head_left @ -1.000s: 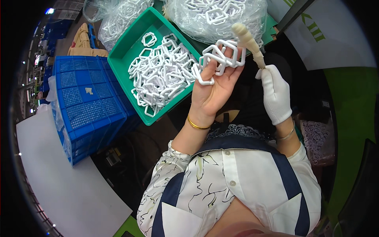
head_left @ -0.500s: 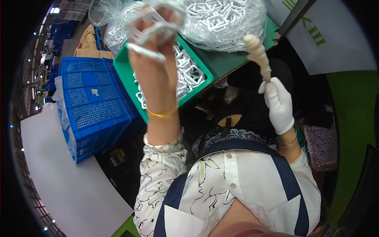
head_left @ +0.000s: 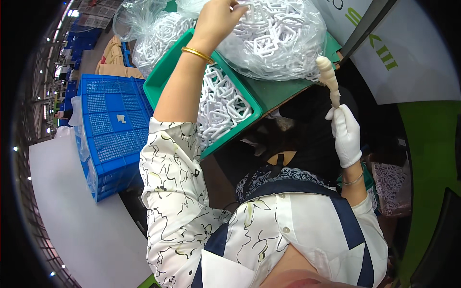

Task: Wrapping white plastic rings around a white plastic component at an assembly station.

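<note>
While we look from nine o'clock across to three o'clock, we first see a pale grey floor (head_left: 72,211) and a blue crate (head_left: 108,129) with holes in its sides. A small scrap lies on top of the crate. Far off at ten o'clock there are more blue crates and little ceiling lights, so the room looks like a big workshop.

Next comes the green tray (head_left: 158,89) on a dark green table (head_left: 278,93). The tray is heaped with white plastic frames (head_left: 218,105), so we think a lot of the work is already done.

Our left hand (head_left: 216,19) reaches up toward twelve o'clock. Its fingers are bent and dip into the clear bag of frames (head_left: 283,43). We cannot tell if they hold a frame yet. A gold bangle (head_left: 198,54) sits on that wrist. The bag is bulging, and a second clear bag (head_left: 153,33) lies at eleven o'clock, also with white pieces in it. So we think plenty of frames are left to go.

At two o'clock our right hand (head_left: 346,134) wears a white glove. It is closed tight around a cream wrapped stick (head_left: 329,81), which points up, well apart from the tray.

Past it, at one o'clock, a white board with green marks (head_left: 408,57) leans. At three o'clock the floor turns green (head_left: 422,158), and a small bag of pale pieces (head_left: 391,185) sits low beside our right arm.
</note>
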Motion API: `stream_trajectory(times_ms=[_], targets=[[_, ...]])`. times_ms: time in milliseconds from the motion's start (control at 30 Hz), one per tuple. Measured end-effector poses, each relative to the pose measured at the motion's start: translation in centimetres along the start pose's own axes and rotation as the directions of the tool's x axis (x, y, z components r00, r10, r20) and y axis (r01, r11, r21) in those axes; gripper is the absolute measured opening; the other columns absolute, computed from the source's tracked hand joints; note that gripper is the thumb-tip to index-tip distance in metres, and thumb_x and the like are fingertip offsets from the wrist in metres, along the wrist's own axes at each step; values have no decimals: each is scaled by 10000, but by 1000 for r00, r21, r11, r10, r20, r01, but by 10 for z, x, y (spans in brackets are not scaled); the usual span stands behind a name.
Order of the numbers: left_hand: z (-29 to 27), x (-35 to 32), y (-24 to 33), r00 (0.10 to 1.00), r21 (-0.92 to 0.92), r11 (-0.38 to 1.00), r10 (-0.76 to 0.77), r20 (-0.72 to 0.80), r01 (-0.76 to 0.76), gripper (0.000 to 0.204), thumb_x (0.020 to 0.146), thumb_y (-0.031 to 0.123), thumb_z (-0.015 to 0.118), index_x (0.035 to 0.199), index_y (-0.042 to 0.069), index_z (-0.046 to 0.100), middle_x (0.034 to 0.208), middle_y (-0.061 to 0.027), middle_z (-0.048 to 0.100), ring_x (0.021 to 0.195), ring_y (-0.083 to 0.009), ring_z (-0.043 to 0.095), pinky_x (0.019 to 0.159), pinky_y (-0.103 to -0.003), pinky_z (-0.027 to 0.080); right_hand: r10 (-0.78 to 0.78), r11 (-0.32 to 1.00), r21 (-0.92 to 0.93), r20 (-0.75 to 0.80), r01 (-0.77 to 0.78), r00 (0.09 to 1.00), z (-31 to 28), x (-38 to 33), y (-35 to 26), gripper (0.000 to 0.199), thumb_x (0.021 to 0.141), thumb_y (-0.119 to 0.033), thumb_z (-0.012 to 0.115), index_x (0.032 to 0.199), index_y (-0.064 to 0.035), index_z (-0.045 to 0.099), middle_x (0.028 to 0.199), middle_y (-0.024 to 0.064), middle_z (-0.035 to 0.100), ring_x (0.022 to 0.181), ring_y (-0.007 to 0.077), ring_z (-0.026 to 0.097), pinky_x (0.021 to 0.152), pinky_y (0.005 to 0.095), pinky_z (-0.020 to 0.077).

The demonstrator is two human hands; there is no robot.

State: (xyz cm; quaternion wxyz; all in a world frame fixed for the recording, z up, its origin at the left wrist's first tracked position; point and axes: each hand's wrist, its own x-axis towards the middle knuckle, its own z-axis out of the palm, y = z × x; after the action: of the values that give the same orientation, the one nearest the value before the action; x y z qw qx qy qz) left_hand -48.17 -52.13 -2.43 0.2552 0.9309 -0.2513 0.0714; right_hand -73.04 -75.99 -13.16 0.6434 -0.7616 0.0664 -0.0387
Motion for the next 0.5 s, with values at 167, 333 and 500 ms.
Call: stream_trajectory(times_ms=[167, 333, 500], targets=[[49, -1, -18, 911, -2, 917, 398, 105, -400, 295, 872, 282, 680, 1126, 131, 688, 1126, -127, 656, 1074, -316, 620, 903, -414, 514, 23, 1000, -2, -7, -23, 1000, 5, 10, 3, 332, 1074, -276, 416, 887, -45, 564, 614, -91, 309, 528, 1, 265, 483, 202, 209], [52, 12, -43, 936, 361, 864, 316, 154, -351, 400, 902, 402, 611, 1213, 155, 654, 1185, -107, 652, 1105, -334, 598, 964, -454, 476, 78, 996, -52, 13, -77, 997, 4, 12, -3, 285, 1048, -214, 467, 879, -18, 585, 639, -5, 421, 580, 62, 384, 533, 250, 329], [65, 20, -10, 989, 450, 881, 143, 40, -146, 298, 895, 266, 597, 1085, 41, 640, 1112, -187, 627, 1041, -361, 594, 880, -471, 493, 33, 999, -6, 21, -33, 999, 10, 13, 5, 329, 1075, -274, 417, 887, -45, 561, 620, -92, 310, 529, -2, 263, 484, 200, 213]])
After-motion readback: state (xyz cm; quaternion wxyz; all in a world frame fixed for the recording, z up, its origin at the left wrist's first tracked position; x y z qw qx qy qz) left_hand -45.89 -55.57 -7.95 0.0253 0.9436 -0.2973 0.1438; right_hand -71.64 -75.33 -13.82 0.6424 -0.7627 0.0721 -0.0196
